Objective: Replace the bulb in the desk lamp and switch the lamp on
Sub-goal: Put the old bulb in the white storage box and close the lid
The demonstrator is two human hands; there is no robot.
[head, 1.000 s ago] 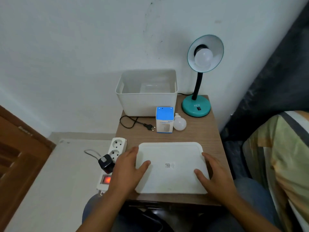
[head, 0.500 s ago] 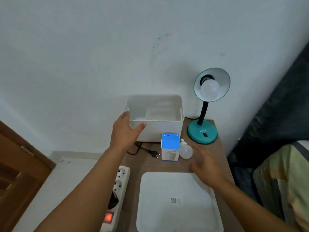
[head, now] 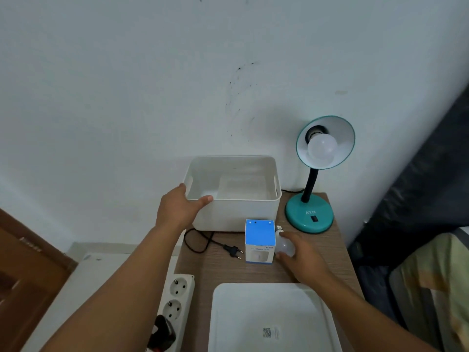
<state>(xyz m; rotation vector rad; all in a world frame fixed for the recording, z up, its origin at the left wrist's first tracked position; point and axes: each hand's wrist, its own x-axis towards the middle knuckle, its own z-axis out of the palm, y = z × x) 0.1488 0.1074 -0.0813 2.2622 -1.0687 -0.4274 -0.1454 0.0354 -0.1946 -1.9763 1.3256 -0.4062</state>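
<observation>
A teal desk lamp [head: 308, 214] stands at the back right of the small wooden table [head: 223, 268], with a white bulb [head: 322, 149] screwed into its shade. Its black plug [head: 233, 250] lies unplugged on the table. A loose white bulb [head: 283, 243] lies beside a blue and white bulb box [head: 260, 240]. My right hand [head: 302, 255] is closing around the loose bulb, fingers touching it. My left hand [head: 181, 208] grips the front left rim of the white bin [head: 243, 207].
A white lid [head: 271, 318] lies at the table's front. A white power strip [head: 175, 298] with a black adapter plugged in hangs off the left edge. A wall is right behind the table. Dark fabric and a striped cushion are on the right.
Both hands left the white lid. My left hand reached up to the bin's rim. My right hand moved to the loose bulb beside the box. The view tilted upward.
</observation>
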